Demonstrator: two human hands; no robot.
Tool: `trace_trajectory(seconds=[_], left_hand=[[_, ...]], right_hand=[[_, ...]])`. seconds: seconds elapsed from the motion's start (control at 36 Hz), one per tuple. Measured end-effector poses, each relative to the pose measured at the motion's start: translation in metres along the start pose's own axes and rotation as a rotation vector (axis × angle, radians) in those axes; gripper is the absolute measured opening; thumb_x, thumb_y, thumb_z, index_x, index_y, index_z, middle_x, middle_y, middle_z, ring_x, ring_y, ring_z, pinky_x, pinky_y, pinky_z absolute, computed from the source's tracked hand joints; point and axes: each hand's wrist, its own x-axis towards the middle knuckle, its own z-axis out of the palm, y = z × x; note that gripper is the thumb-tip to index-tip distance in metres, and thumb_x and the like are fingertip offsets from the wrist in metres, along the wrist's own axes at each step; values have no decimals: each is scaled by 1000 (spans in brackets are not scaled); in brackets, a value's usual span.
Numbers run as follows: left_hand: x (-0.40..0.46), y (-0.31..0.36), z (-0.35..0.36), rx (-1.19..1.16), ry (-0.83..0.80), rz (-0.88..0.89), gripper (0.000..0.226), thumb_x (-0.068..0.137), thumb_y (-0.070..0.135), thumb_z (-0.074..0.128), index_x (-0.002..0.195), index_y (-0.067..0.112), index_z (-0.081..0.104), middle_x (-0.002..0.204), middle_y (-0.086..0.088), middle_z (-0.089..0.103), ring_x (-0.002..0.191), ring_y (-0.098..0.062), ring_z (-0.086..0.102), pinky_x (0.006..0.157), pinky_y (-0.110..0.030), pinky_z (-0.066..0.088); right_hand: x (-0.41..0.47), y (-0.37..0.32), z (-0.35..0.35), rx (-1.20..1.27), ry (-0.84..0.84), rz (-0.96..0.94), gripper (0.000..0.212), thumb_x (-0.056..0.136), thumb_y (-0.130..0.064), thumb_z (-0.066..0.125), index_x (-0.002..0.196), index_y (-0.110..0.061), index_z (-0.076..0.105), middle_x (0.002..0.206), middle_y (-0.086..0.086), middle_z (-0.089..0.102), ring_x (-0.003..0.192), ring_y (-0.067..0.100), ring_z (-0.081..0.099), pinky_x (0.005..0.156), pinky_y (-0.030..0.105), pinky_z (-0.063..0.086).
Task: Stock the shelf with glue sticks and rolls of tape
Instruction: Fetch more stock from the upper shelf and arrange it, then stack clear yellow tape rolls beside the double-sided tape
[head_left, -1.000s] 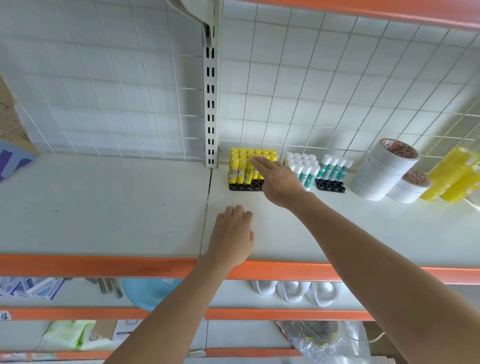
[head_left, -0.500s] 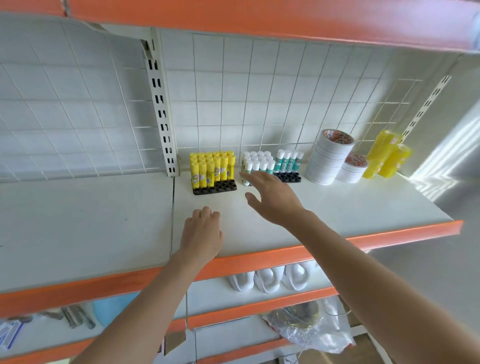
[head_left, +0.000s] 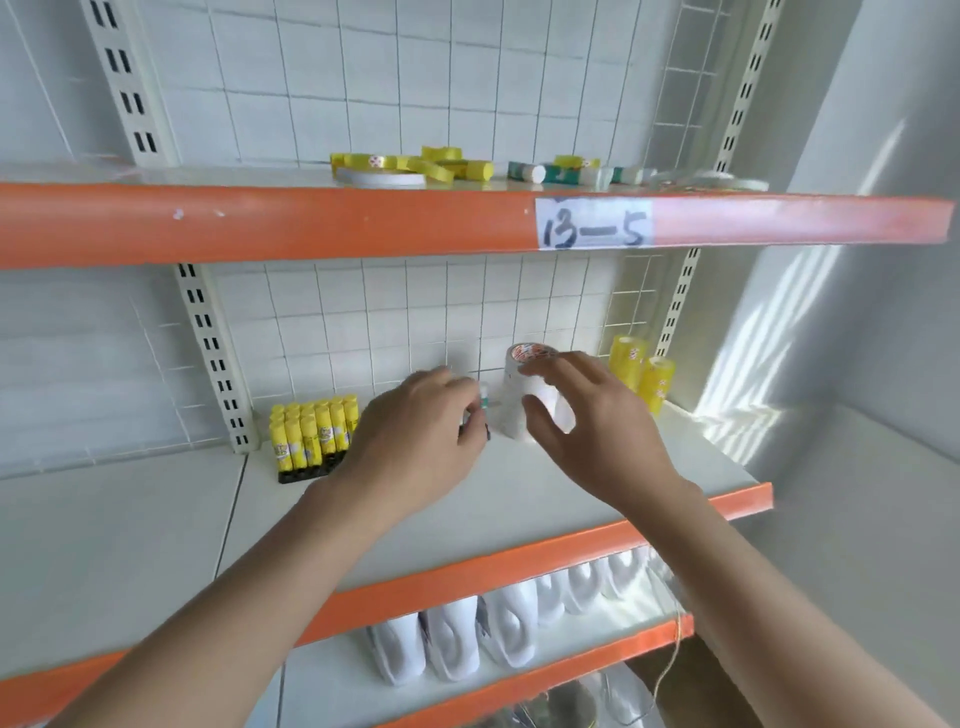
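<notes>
Your left hand (head_left: 415, 436) covers the white glue sticks (head_left: 484, 402); its grip is too blurred to tell. Your right hand (head_left: 587, 421) hovers, fingers spread, at the white tape stack (head_left: 519, 410).

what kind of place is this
Probably a shop or stockroom aisle: metal shelving with orange shelf edges, a handwritten label "13-5", and stationery stock such as yellow glue sticks and a stack of tape rolls.

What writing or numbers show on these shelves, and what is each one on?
"13-5": handwritten on the white label stuck to the upper shelf's orange edge.
Yellow glue sticks: printed wrappers, too small to read.
White tape stack: red print on its top, blurred.
Yellow tape rolls: small marks, unreadable.
</notes>
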Motion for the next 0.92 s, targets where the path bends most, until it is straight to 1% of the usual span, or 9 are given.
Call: trace_trajectory(seconds=[0.11,0.17,0.28,0.44,0.53,0.58,0.67,0.81,0.92], left_hand=[[20,40,-36,-7,115,74,16,93,30,48,90,22,61,89,7,56,89,-14,51,66,-30,40],[30,56,-52,-8,166,110,15,92,32,48,87,24,61,86,9,56,86,-10,49,65,-30,39],[53,78,-80,28,263,188,17,90,31,49,81,23,61,81,10,56,83,-10,50,62,-29,39],[88,88,-117,135,373,231,21,87,33,45,80,23,62,80,9,57,80,-11,48,61,-28,35],[104,82,-136,180,370,209,22,90,34,44,83,24,62,85,8,59,87,-14,50,66,-31,41],[117,72,-146,254,311,156,19,93,32,45,87,24,61,88,8,56,89,-13,47,68,-31,37],[134,50,-157,350,236,87,19,95,32,45,91,22,61,91,6,54,92,-15,46,70,-31,38],[157,7,-167,472,80,-8,21,95,29,43,97,19,61,101,2,56,99,-21,49,74,-32,39],[171,-23,-169,476,-44,-93,15,92,21,43,93,23,58,100,5,56,93,-19,48,71,-30,37]], right_hand=[[11,6,-44,-7,115,-32,24,90,-30,58,110,-21,67,101,-7,65,90,15,62,72,23,48],[19,8,-62,-16,178,-50,22,88,-29,61,108,-20,67,100,-7,65,88,16,63,68,28,49],[39,12,-92,-12,247,-124,29,88,-32,54,109,-18,68,104,-1,65,95,23,63,70,41,54],[76,14,-116,-30,338,-222,25,88,-27,56,107,-16,69,100,-2,66,92,23,61,74,37,51],[98,13,-119,-44,343,-224,27,88,-31,54,108,-19,68,102,-3,66,93,23,62,71,33,51],[114,11,-119,-51,324,-231,28,88,-34,52,108,-21,68,100,-3,65,91,22,61,68,32,51],[142,7,-117,-38,211,-206,26,91,-36,54,111,-25,66,103,-4,64,98,19,59,71,31,49],[200,-4,-101,-82,-183,-177,28,99,-32,45,123,-32,59,107,-8,57,95,15,60,85,36,50],[233,-14,-76,-228,-464,-128,37,101,-21,36,132,-32,52,121,0,55,110,20,53,92,32,43]])
